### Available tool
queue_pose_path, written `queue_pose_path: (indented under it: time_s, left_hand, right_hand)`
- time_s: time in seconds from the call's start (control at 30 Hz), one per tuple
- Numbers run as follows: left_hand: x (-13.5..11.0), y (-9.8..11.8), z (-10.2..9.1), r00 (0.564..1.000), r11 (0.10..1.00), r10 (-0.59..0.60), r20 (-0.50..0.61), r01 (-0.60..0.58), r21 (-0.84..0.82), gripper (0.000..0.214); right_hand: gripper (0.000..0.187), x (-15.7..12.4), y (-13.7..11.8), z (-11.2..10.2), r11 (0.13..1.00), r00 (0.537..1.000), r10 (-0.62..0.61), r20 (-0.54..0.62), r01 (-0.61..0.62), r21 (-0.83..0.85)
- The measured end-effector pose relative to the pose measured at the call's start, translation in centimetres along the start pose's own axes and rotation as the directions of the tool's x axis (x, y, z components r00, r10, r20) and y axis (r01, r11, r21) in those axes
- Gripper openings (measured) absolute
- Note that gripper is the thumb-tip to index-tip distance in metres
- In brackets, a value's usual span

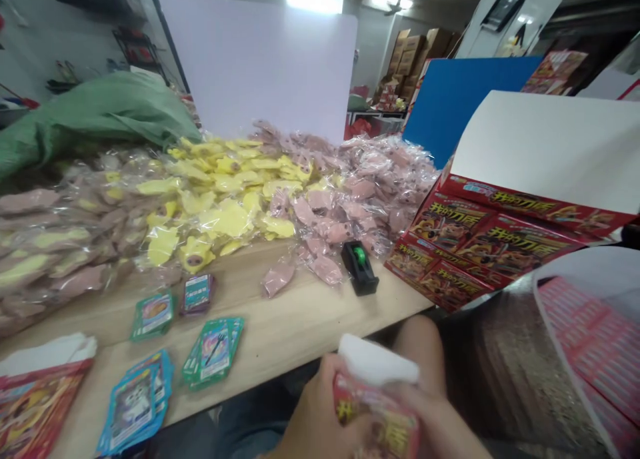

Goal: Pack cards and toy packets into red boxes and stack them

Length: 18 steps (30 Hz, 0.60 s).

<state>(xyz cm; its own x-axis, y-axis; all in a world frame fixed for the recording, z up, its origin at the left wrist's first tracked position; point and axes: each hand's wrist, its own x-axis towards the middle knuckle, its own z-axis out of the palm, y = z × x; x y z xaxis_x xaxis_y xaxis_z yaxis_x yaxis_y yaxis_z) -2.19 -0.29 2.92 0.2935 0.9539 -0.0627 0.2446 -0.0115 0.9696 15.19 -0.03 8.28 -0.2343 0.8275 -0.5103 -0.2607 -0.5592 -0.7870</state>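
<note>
A small red printed box (377,416) with yellow lettering is held low at the front, over my lap. Its white flap (377,359) stands up from the top end. My left hand (320,402) is wrapped round the box's left side, thumb across the front. On the right side, my right hand (433,409) grips near the base of the flap, its fingers partly blurred. The box's inside is hidden from view. Left of my hands, a green-edged card stack (215,352), blue-edged cards (135,402) and two smaller stacks lie on the wooden table (280,326).
Bagged yellow pieces (225,212) and bagged pink pieces (370,186) heap across the table's far side. A black tape dispenser (360,269) stands before them. Red display boxes (465,239) sit at right, above a container of red packets (595,352). Flattened red boxes (40,399) lie at left.
</note>
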Motion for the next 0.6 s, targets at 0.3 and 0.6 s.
queue_pose_path:
  time_s: [0.3,0.6]
  left_hand:
    - [-0.5,-0.1,1.1,0.976,0.974,-0.201,-0.081,0.19,-0.119,0.095]
    - [-2.6,0.1,0.2,0.965,0.977,-0.203,-0.166,0.189,-0.099,0.099]
  right_hand:
    - [0.036,2.4,-1.8,0.3,0.7,0.916,-0.1,0.389,0.342,-0.626]
    - [0.036,2.0,-2.5,2.4,0.584,0.808,0.047,0.587,0.454,-0.672]
